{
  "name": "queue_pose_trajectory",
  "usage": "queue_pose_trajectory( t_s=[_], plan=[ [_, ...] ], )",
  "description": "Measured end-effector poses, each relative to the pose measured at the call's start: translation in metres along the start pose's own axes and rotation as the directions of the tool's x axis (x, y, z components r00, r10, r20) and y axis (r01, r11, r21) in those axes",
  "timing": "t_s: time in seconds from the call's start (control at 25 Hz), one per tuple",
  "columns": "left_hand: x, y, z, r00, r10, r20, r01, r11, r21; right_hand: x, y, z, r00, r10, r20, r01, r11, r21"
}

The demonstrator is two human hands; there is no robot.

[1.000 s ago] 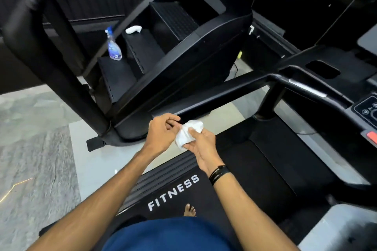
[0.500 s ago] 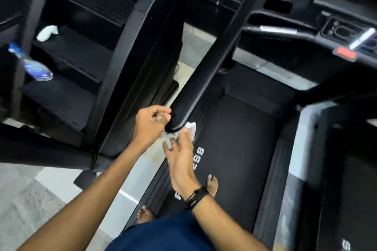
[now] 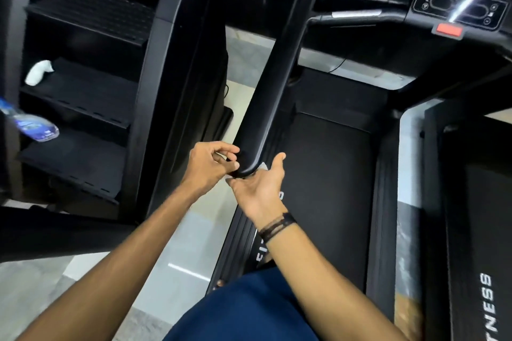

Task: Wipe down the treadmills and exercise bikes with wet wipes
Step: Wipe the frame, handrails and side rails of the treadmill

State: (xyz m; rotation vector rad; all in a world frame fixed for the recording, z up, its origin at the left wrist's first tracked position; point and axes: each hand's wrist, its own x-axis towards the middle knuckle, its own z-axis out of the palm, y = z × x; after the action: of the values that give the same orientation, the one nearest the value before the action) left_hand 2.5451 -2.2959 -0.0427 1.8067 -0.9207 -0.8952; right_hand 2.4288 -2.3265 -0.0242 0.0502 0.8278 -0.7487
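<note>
I stand on a black treadmill belt (image 3: 327,174). Its left handrail (image 3: 277,77) slopes down toward me and ends between my hands. The white wet wipe (image 3: 263,166) is mostly hidden under the rail's end; only small edges show. My left hand (image 3: 210,166) sits at the left of the rail's tip with curled fingers pinching the wipe's edge. From below and to the right, my right hand (image 3: 260,185) holds the wipe against the rail, palm up and thumb straight. Its fingers are hidden behind the rail.
A black stair machine (image 3: 177,63) stands close on the left, with a spray bottle (image 3: 36,126) and a white cloth (image 3: 38,72) on its steps. The console (image 3: 457,8) with a red stop button (image 3: 448,30) is ahead. A second treadmill (image 3: 484,202) lies to the right.
My view turned right and down along the treadmill. Both hands carried the wipe from in front of me to the handrail's end, and the right hand now presses it under the rail.
</note>
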Motion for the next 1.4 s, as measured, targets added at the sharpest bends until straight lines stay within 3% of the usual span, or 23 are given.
queue_pose_trajectory(
  t_s=[0.16, 0.48, 0.68, 0.8, 0.92, 1.12, 1.28, 1.4],
  plan=[
    [0.013, 0.005, -0.003, 0.994, -0.025, 0.107, 0.019, 0.999, 0.051, -0.010, 0.000, -0.003, 0.998, 0.034, -0.056, -0.035, 0.999, -0.008],
    [0.045, 0.024, 0.003, 0.985, -0.095, 0.145, 0.061, 0.974, 0.220, 0.024, 0.004, -0.016, 0.980, 0.160, -0.116, -0.147, 0.982, 0.116],
    [0.070, 0.047, 0.007, 0.940, -0.258, 0.222, 0.182, 0.932, 0.313, 0.048, 0.002, -0.017, 0.975, 0.211, -0.069, -0.197, 0.964, 0.179],
    [0.074, 0.052, 0.006, 0.922, -0.301, 0.243, 0.203, 0.911, 0.359, 0.044, -0.002, -0.014, 0.960, 0.236, -0.150, -0.227, 0.971, 0.072],
    [0.076, 0.049, 0.006, 0.912, -0.334, 0.239, 0.243, 0.908, 0.341, 0.032, -0.009, -0.018, 0.981, 0.169, -0.094, -0.170, 0.985, -0.003],
    [0.076, 0.053, 0.006, 0.905, -0.338, 0.259, 0.229, 0.899, 0.373, 0.058, -0.021, -0.019, 0.962, 0.060, -0.267, -0.109, 0.979, -0.173],
    [0.081, 0.056, 0.003, 0.882, -0.366, 0.295, 0.235, 0.886, 0.399, 0.018, -0.002, -0.018, 0.993, -0.030, -0.118, -0.024, 0.903, -0.429],
    [0.087, 0.060, 0.002, 0.867, -0.390, 0.311, 0.241, 0.874, 0.422, 0.025, -0.018, -0.009, 0.997, -0.015, -0.080, -0.029, 0.855, -0.517]
  ],
)
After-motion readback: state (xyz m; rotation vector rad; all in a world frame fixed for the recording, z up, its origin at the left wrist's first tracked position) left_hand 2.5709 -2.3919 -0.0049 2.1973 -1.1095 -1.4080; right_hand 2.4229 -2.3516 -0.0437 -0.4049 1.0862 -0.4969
